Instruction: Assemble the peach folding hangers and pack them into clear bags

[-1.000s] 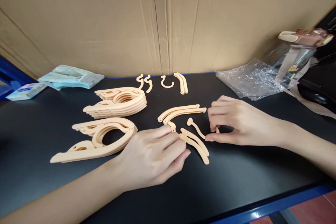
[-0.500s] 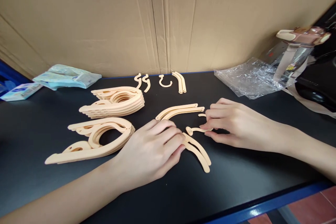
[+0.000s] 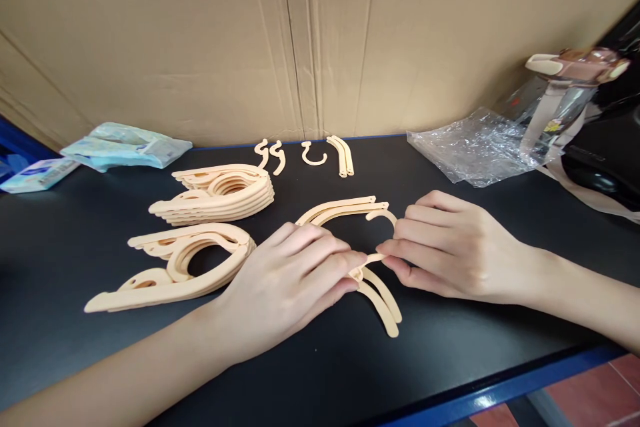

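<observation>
Cannot make out the joint of hook (image 3: 380, 215) and curved arms (image 3: 384, 300), toward 6 o'clock on the table (image 3: 450, 347): covered by fingertips. Hook stem pinched tight in right hand (image 3: 445, 247); arms' top gripped under left hand (image 3: 290, 287). At 2 o'clock, crumpled plastic bag (image 3: 475, 147), contents unclear, half hiding a bottle (image 3: 560, 90).

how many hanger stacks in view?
2: taller stack further back; lower stack in front of it, beside the left hand, which grips the curved arms; the right hand pinches a hook piece. None looks hidden.

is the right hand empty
No, the right hand pinches a hook piece by its stem, at the curved arms in the left hand.
</observation>
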Tool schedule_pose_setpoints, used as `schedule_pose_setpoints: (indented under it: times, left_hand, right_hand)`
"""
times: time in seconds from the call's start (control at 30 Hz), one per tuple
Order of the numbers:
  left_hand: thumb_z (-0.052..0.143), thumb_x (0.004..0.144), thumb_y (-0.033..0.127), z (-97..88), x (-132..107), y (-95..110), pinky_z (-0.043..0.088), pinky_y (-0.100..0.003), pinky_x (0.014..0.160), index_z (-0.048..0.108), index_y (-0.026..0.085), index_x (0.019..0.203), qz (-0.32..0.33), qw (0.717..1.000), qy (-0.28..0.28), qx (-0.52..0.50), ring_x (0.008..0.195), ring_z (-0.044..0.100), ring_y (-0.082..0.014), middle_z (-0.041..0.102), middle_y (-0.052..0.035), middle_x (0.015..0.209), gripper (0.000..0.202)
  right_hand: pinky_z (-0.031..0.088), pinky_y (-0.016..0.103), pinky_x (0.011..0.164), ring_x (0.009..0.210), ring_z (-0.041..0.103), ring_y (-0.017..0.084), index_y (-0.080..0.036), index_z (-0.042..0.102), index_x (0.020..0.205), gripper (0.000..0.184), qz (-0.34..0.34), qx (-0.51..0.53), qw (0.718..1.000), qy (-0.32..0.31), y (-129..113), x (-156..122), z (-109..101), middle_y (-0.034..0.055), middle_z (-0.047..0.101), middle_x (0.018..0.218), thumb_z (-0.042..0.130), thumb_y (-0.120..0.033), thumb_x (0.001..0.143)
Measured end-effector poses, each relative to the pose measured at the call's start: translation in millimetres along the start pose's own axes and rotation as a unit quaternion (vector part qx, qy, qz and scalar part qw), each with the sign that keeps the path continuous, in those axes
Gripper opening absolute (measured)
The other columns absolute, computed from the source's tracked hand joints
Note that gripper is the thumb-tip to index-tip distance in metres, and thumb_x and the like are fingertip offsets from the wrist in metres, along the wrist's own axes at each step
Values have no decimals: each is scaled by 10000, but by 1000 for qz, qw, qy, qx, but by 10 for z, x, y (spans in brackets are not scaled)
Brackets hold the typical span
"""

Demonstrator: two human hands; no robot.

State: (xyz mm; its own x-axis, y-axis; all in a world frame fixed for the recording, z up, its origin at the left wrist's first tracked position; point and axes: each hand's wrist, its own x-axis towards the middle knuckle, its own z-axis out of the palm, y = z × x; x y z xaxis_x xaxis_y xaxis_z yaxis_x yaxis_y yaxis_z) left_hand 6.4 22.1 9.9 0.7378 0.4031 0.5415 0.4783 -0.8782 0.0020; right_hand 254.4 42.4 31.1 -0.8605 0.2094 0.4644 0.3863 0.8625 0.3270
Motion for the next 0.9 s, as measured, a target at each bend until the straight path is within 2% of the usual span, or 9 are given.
schedule_pose_setpoints:
  times: [0.2,0.3,0.43,0.5,0.57,0.67,0.77,0.83,0.9]
  left_hand:
    - [628,940,121,-17,-7,16,492,-275,753,680,135,1031,28,997,-7,-68,849,594,-157,704,-39,941,106]
    - [637,922,81,-26,-6,33,506,-250,706,670,129,997,12,992,9,-127,820,590,-146,702,-46,931,95]
    - [647,928,112,-25,-13,37,513,-237,692,656,124,1054,18,988,60,-139,814,593,-136,713,-43,934,127]
    - [645,934,125,-22,-21,33,516,-234,706,651,123,1084,20,988,67,-137,832,597,-133,714,-43,949,150]
    - [633,940,113,-24,-27,35,517,-227,736,642,128,1116,22,990,47,-134,857,607,-130,715,-44,982,176]
    - [584,954,71,-37,-31,55,496,-267,797,573,114,1245,35,997,8,-65,935,624,-157,714,-65,1086,295]
    - [547,942,46,-51,-30,52,427,-360,731,515,73,1325,7,994,-3,106,920,614,-229,716,-81,1056,384]
    - [546,933,79,-53,-26,20,370,-390,675,597,74,1212,-29,979,-15,201,867,591,-270,709,-90,979,284]
    - [546,938,153,-46,-19,-28,340,-406,652,661,98,1032,-62,967,-32,246,828,570,-295,694,-107,925,159]
  right_hand:
    - [409,317,582,552,524,125,-157,647,882,87,7,10,999,46,-33,-34,43,-26,627,595,592,-169,948]
    - [446,282,595,566,561,113,-142,625,1047,105,61,101,992,53,-87,-34,61,-12,696,693,578,-141,953]
    - [513,222,706,777,663,109,-161,523,1309,325,144,309,940,10,-156,24,50,29,741,1009,544,-195,987]
    - [526,204,785,889,683,110,-175,537,1298,308,174,383,907,-16,-167,53,40,31,726,1058,541,-219,993]
    - [532,201,814,912,688,109,-196,593,1201,222,215,439,872,-40,-157,64,40,11,723,1032,553,-247,989]
    - [540,224,790,860,689,114,-214,635,1050,124,270,469,840,-43,-96,44,69,-14,720,956,567,-291,980]
    - [544,277,825,872,691,144,-220,641,1010,122,324,448,833,8,24,-2,128,2,724,939,597,-321,958]
    - [547,307,847,882,695,162,-219,638,1018,144,361,446,817,46,119,-31,177,14,730,929,629,-336,935]
    - [552,331,856,891,701,176,-210,643,1031,177,391,457,795,75,202,-52,226,29,731,939,652,-344,915]
